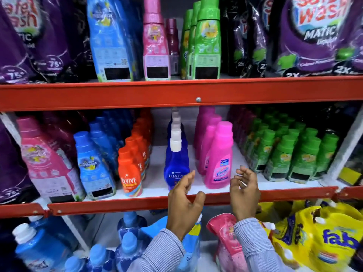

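Note:
A pink Vanish bottle (219, 160) stands at the front of the middle shelf (137, 202), with more pink bottles in a row behind it. To its left stands a row of dark blue Ujala bottles (175, 165) with white caps. My left hand (183, 205) is raised in front of the front blue bottle, fingers loosely spread, holding nothing. My right hand (244, 193) hovers just right of the pink bottle, fingers loosely curled and empty. Neither hand touches a bottle.
Orange Revive bottles (130, 173), blue (92, 165) and pink softener bottles (45, 161) fill the shelf's left; green bottles (294, 154) the right. The upper shelf (176, 93) carries purple pouches and tall bottles. Below lie a yellow pouch (324, 238) and blue bottles (39, 246).

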A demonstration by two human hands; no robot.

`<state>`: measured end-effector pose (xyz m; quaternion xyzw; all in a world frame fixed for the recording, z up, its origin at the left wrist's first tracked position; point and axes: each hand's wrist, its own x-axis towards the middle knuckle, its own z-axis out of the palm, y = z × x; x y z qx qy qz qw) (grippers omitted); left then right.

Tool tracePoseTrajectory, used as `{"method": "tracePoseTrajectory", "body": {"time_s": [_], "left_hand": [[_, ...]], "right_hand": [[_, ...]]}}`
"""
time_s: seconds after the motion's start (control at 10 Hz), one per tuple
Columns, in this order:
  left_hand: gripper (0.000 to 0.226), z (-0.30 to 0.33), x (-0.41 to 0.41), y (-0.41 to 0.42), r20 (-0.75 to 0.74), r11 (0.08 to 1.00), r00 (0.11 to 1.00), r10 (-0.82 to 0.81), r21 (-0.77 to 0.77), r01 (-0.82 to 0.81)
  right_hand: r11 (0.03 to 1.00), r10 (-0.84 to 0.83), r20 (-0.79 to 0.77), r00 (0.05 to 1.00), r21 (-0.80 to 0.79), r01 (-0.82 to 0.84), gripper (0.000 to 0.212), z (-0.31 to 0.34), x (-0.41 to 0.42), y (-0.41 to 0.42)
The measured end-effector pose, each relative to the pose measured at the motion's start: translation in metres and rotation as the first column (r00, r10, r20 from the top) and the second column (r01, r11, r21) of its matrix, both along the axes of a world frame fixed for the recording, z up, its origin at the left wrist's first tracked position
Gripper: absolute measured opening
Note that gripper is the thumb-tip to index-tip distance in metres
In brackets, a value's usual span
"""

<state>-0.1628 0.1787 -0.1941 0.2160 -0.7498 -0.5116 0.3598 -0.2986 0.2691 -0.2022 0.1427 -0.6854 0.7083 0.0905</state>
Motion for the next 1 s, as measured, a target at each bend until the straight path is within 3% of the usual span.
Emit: {"method": "tracePoseTrajectory", "body": {"time_s": [0.1, 0.3, 0.6, 0.9, 1.0], "left_hand": [[0.082, 0.001, -0.024, 0.004, 0.103, 0.995, 0.991, -0.083, 0.062, 0.077], [0.078, -0.009, -0.051, 0.000, 0.194, 0.998, 0.979, -0.068, 0.019, 0.065], [0.075, -0.028, -0.055, -0.007, 0.221, 0.998, 0.974, 0.043, -0.047, -0.033], [0.083, -0.016, -0.050, 0.000, 0.186, 0.998, 0.982, 0.041, -0.055, -0.032], [0.088, -0.005, -0.044, 0.007, 0.134, 0.994, 0.988, 0.072, -0.097, -0.059]], "right_hand": [[0.965, 0.147, -0.003, 0.989, 0.220, -0.143, 0.044, -0.002, -0.016, 0.003], [0.925, 0.243, -0.099, 0.965, 0.324, -0.199, 0.046, -0.002, -0.023, 0.008], [0.907, 0.317, -0.094, 0.944, 0.323, -0.272, 0.043, -0.001, -0.022, 0.013], [0.913, 0.334, -0.072, 0.940, 0.271, -0.304, 0.044, -0.005, -0.023, 0.009], [0.965, 0.241, -0.028, 0.970, 0.110, -0.237, 0.042, -0.006, -0.023, 0.011]]}}
